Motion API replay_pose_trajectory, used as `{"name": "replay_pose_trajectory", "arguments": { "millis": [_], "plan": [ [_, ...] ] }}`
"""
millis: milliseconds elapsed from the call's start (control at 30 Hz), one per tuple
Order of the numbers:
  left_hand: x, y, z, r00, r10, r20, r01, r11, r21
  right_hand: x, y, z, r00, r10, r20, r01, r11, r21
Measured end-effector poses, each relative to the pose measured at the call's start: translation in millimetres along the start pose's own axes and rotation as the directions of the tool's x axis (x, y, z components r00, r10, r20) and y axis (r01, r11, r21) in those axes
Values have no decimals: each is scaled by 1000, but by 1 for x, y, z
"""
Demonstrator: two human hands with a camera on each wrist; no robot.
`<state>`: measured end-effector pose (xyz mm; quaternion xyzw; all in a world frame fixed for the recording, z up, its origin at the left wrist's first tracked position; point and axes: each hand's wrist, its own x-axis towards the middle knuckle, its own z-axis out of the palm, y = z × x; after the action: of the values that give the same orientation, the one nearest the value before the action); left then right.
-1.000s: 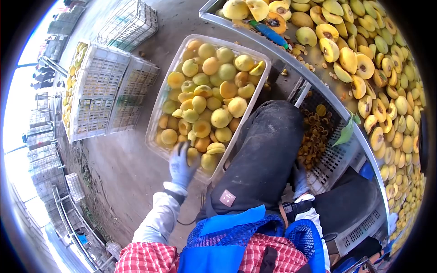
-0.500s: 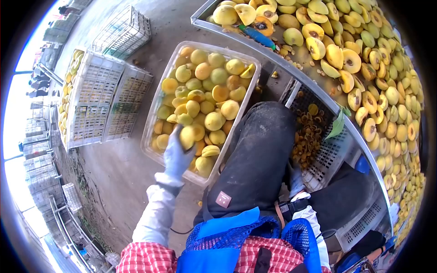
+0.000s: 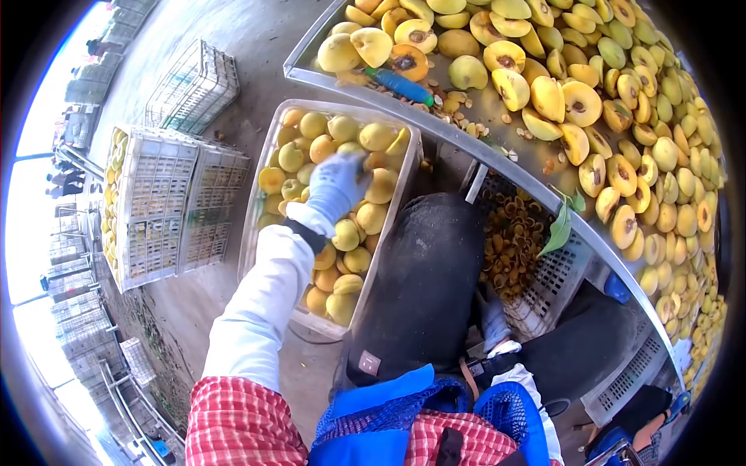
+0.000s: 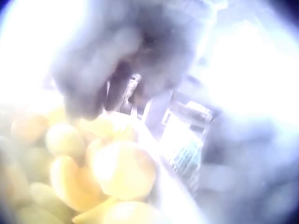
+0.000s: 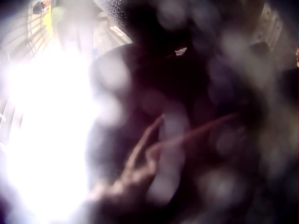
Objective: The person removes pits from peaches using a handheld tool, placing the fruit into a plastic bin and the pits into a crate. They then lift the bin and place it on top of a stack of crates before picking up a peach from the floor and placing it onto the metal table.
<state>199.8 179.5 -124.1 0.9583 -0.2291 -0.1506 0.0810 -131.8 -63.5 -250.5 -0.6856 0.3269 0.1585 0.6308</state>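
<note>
Grey-gloved left hand [image 3: 336, 186] hovered over the peach crate [image 3: 250, 225], its grip too blurred to tell; the right hand [image 3: 492, 320] lay apart from the crate, grip unclear.

1. The left hand [image 3: 336, 186] is a blur over the crate [image 3: 268, 167]. Whether its fingers grip a peach cannot be told.
2. In the left wrist view the hand is a grey smear, and the peaches [image 4: 124, 170] under it are washed out by glare.
3. The right hand [image 3: 491, 317] is mostly hidden behind the dark trouser leg [image 3: 427, 279], near the pit basket [image 3: 559, 272]. Its fingers do not show.
4. The right wrist view is fogged and flared, showing only dark shapes.
5. The table [image 3: 311, 78] is cut off at the far and right edges.
6. The working end of the blue-handled tool [image 3: 400, 87] is too small to tell.
</note>
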Motion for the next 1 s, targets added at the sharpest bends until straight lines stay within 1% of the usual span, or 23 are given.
{"name": "replay_pose_trajectory", "arguments": {
  "millis": [33, 67, 133, 167, 200, 267, 300, 400, 433, 533, 567, 600, 633, 667, 700, 733, 767, 800, 833, 867, 933, 967, 1000],
  "plan": [
    [11, -2, 7, 979, -15, -203, 12, 1000, -15, -1, -6, 1, 1000, -5, -5, 5, 1000, -23],
    [22, -4, 22, 916, -31, -399, 19, 999, -34, -3, -9, 1, 999, -32, -22, 31, 998, -52],
    [44, -3, 79, 861, -56, -505, 74, 997, 15, -7, -19, 1, 995, -88, -45, 82, 989, -121],
    [39, 7, 98, 852, -57, -521, 95, 994, 46, -8, -31, -1, 999, -32, -4, 31, 991, -130],
    [41, 9, 105, 850, -102, -517, 106, 994, -21, -5, -24, -1, 1000, 2, 3, -2, 996, -92],
    [39, 9, 102, 851, -95, -516, 79, 995, -53, -1, -8, 1, 997, 75, 34, -75, 997, -14],
    [36, 8, 102, 862, -98, -497, 81, 995, -56, -4, -19, 2, 994, 86, 65, -91, 993, 76],
    [41, 12, 100, 867, -114, -485, 89, 993, -76, 1, -14, 7, 997, 55, 51, -63, 981, 182],
    [42, 12, 100, 864, -115, -490, 85, 993, -84, 3, -10, 3, 994, 106, 39, -109, 990, 90],
    [39, 16, 87, 856, -151, -495, 98, 986, -132, 12, -11, 11, 995, 82, 55, -93, 965, 245],
    [38, 14, 80, 849, -133, -511, 68, 987, -143, 11, -15, 10, 993, 94, 73, -109, 968, 228],
    [32, 14, 77, 848, -118, -517, 40, 986, -159, 6, -16, 6, 989, 120, 89, -136, 969, 207],
    [8, 10, 78, 846, -118, -519, 20, 981, -190, 4, -18, 3, 984, 144, 102, -161, 969, 189],
    [-27, 7, 61, 846, -110, -522, -7, 976, -217, -2, -21, 1, 986, 143, 90, -158, 968, 195],
    [-40, -8, 58, 790, -67, -609, -28, 989, -146, -6, -26, 0, 985, 152, 83, -166, 966, 199],
    [-51, -27, 52, 806, -121, -579, 17, 983, -182, -10, -27, 0, 984, 164, 73, -176, 963, 205],
    [-59, -47, 52, 758, -142, -637, 128, 989, -68, -10, -21, -1, 984, 161, 70, -173, 960, 219],
    [-65, -51, 41, 776, -202, -598, 249, 968, -3, -8, -17, -2, 986, 155, 68, -167, 958, 232],
    [-64, -65, 46, 881, -210, -425, 261, 963, 65, -6, -14, -2, 987, 145, 64, -157, 956, 247],
    [-59, -78, 54, 947, -223, -233, 258, 957, 132, -7, -14, -1, 985, 161, 62, -171, 952, 254],
    [-47, -79, 46, 973, -174, -151, 212, 933, 290, -11, -25, 0, 980, 194, 54, -201, 942, 267],
    [-42, -78, 43, 983, -151, -108, 181, 913, 366, -14, -31, -1, 980, 200, 27, -200, 951, 236],
    [-39, -78, 41, 966, -210, -151, 245, 927, 283, -19, -41, 0, 978, 207, 3, -203, 958, 203]
  ]
}}
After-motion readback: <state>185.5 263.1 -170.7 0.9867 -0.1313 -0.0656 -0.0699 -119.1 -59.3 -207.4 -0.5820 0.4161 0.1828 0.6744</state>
